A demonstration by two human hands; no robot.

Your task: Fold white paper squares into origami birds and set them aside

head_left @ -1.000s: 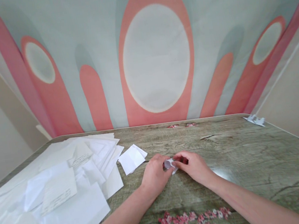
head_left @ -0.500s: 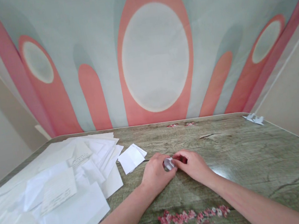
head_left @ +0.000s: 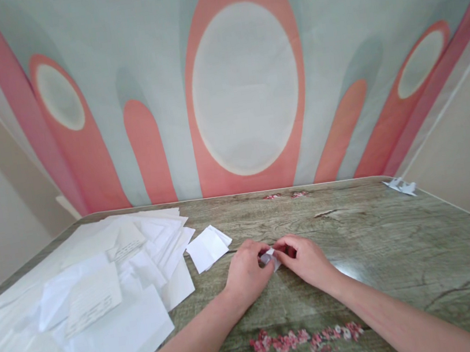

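In the middle of the desk (head_left: 400, 234), I had both hands close together, with a small white paper (head_left: 267, 257) between them. My left hand (head_left: 248, 268) was curled, with its thumb and first finger a little bit apart and the paper showing in the gap. My right hand (head_left: 305, 256) had its thumb and first finger pinched tight on the other side of the paper. So the fingers of both hands had hold of the same paper. It was bent, and a little corner of it stuck out. I could not tell if it touched the desk, because the hands hid part of it.

Just to the left of the hands, and a bit farther back, I saw a few small sheets (head_left: 207, 250) lying on top of each other. Past those was a big messy pile of white paper (head_left: 122, 337), spread over the left side of the desk. Two cards (head_left: 93, 301) in the pile had gray marks on them, too blurry to read.

Nearer to me, between my arms, was a row of pink and white flowers (head_left: 288, 341). Far off by the right edge lay a cut white scrap (head_left: 400, 186).
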